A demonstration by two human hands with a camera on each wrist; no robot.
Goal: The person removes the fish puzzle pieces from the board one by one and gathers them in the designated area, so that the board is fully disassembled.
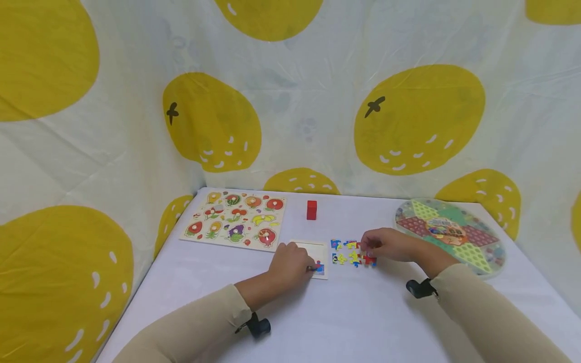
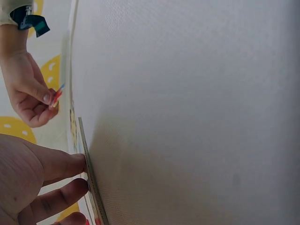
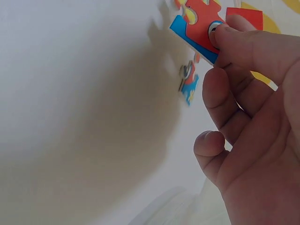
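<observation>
My left hand [image 1: 290, 267] is at the left part of a small pale puzzle tray [image 1: 319, 248]. In the left wrist view, its thumb and fingertips touch the tray edge [image 2: 91, 180]. A blue and red jigsaw piece [image 1: 320, 268] lies in the tray's near right corner. My right hand [image 1: 386, 244] is over the right end of several loose, colourful jigsaw pieces [image 1: 341, 259]. Between thumb and fingers it pinches a red and blue jigsaw piece [image 3: 200, 21] with a printed eye, lifted off the table.
A fruit peg board [image 1: 247, 227] lies at the back left. Behind the tray a red block [image 1: 311, 210] stands upright. At the right is a round game board [image 1: 454, 232] under clear plastic. Patterned cloth [image 1: 308, 101] hangs behind the white table [image 1: 345, 312].
</observation>
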